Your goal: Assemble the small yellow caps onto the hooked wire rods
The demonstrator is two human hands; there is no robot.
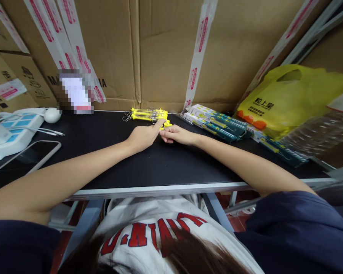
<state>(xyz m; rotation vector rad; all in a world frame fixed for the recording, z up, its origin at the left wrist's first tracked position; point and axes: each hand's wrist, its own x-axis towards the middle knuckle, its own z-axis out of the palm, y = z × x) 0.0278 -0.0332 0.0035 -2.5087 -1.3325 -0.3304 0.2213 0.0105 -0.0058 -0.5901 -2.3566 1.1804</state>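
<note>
My left hand (pixel 144 137) and my right hand (pixel 175 134) meet near the middle of the table, both closed around a small yellow tool (pixel 167 124) with a thin metal part. The fingers cover most of this tool. My right thumb and forefinger pinch its near end, while my left thumb lies along its other side. Just beyond my hands, several yellow tools with metal rods and wire hooks (pixel 145 114) lie side by side in a pile, their hooks towards the left.
Printed flat boxes (pixel 217 121) lie at the right, beside a yellow plastic bag (pixel 291 95) and a clear plastic tray (pixel 317 133). At the left are a power strip (pixel 20 123) with cables and a phone (pixel 25 160). Cardboard cartons (pixel 165 49) stand behind the black table (pixel 183 167).
</note>
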